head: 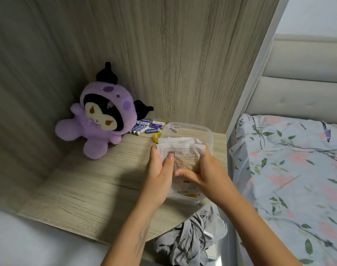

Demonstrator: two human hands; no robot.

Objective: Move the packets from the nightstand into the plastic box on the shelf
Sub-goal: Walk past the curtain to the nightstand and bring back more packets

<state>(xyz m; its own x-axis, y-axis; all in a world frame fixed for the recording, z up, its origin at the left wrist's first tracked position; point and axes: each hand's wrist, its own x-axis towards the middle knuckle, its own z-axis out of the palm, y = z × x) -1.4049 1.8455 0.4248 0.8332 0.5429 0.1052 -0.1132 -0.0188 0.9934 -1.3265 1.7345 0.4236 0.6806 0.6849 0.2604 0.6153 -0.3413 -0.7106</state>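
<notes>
A stack of packets (180, 150) is gripped between the left hand (160, 169) and right hand (204, 169), being lowered into the plastic box (208, 135) on the shelf (77, 192). Release and flattening seem next.

packets (181, 150): white and translucent flat sachets, one showing a barcode, bunching in a stack and sitting in the box's open top.
plastic box (208, 138): clear, lidless, rounded corners, sitting upright at the wooden shelf's right near edge.
</notes>
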